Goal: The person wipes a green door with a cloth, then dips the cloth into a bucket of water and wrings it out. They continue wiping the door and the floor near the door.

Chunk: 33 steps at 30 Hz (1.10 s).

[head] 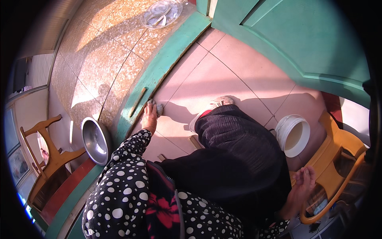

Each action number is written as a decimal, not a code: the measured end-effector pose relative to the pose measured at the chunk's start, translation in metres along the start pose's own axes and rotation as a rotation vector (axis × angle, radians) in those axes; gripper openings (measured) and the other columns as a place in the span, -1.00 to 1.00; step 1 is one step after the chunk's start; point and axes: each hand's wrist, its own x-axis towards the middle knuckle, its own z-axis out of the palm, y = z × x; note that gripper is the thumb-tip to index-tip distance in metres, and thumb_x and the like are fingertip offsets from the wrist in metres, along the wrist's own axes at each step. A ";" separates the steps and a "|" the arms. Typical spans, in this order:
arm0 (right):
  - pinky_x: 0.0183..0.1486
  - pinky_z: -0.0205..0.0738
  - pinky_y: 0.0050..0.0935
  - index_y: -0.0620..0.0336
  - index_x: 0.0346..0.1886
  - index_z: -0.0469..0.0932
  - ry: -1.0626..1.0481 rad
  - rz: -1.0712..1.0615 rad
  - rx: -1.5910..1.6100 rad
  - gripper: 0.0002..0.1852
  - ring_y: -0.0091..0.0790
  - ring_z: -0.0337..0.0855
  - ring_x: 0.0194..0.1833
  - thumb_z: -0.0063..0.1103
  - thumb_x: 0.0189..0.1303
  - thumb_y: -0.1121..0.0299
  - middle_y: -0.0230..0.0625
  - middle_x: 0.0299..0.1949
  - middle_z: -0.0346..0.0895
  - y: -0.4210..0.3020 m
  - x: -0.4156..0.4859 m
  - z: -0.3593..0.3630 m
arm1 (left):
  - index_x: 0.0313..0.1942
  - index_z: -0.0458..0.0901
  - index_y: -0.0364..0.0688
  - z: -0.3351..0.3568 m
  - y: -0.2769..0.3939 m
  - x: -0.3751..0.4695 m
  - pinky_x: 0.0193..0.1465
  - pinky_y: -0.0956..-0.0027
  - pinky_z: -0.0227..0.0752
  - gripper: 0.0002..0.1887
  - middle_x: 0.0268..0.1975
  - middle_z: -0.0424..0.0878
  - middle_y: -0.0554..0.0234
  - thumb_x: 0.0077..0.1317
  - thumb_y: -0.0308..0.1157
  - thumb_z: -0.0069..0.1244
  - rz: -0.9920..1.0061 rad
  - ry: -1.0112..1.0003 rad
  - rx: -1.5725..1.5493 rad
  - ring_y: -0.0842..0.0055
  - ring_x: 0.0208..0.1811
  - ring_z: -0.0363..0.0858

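Observation:
My left hand (149, 117) presses a bunched grey cloth (159, 109) to the pink tiles at the inner foot of a green-painted door sill (167, 50). Its fingers lie over the cloth, hiding part of it. On the sill just beyond that hand rests a short, narrow wooden stick (138, 102). My right hand (303, 180) is raised by my right knee, near a wooden chair (326, 161). Its fingers are loosely bent, and nothing shows in them. A white plastic bucket (294, 136) with cloudy liquid stands between my leg and that chair.
A metal basin (95, 143) leans at the left by the sill, near another wooden chair (50, 149). A green door (304, 44) stands at the upper right. On the speckled floor beyond the sill lies a clear plastic tray (146, 21) with small items. Wood pieces (195, 142) lie beside my leg.

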 end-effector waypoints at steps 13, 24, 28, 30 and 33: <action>-0.30 0.49 -0.56 0.23 0.01 0.53 0.029 -0.031 -0.070 -0.84 -0.54 0.57 -0.33 0.06 0.45 0.45 -0.33 -0.28 0.59 0.004 0.007 0.004 | -0.06 0.63 -0.17 -0.043 -0.009 -0.010 0.04 0.10 0.48 -0.61 -0.09 0.59 -0.07 0.15 -0.70 -0.16 -0.469 0.247 -0.714 0.02 -0.08 0.59; -0.30 0.52 -0.61 0.23 0.00 0.53 0.086 -0.011 -0.184 -0.84 -0.55 0.57 -0.35 0.09 0.43 0.43 -0.35 -0.31 0.57 0.009 0.016 0.014 | 0.31 0.44 -0.21 -0.052 0.024 0.138 0.53 0.03 0.06 -0.46 0.47 0.28 -0.01 0.28 -0.59 0.00 -0.190 0.174 -0.243 0.05 0.53 0.14; -0.32 0.50 -0.61 0.24 -0.01 0.52 0.100 0.045 -0.238 -0.85 -0.56 0.56 -0.36 0.07 0.42 0.45 -0.33 -0.33 0.57 0.016 0.023 0.018 | 0.29 0.45 -0.24 -0.037 0.037 0.156 0.55 0.03 0.01 -0.47 0.45 0.32 0.00 0.31 -0.40 0.11 -0.028 0.306 -0.224 0.07 0.53 0.14; -0.33 0.50 -0.61 0.24 -0.02 0.52 0.075 0.068 -0.238 -0.85 -0.55 0.56 -0.36 0.07 0.41 0.46 -0.33 -0.33 0.56 0.020 0.026 0.019 | 0.29 0.45 -0.22 -0.041 0.045 0.180 0.54 0.02 0.01 -0.46 0.45 0.32 0.01 0.30 -0.36 0.13 0.045 0.280 -0.228 0.07 0.53 0.14; -0.33 0.50 -0.60 0.24 -0.01 0.52 0.100 0.099 -0.283 -0.84 -0.54 0.56 -0.37 0.07 0.41 0.47 -0.34 -0.32 0.56 0.024 0.029 0.019 | 0.29 0.47 -0.17 -0.052 0.069 0.237 0.54 0.02 0.01 -0.47 0.45 0.33 0.06 0.27 -0.50 0.02 0.110 0.229 -0.183 0.06 0.54 0.14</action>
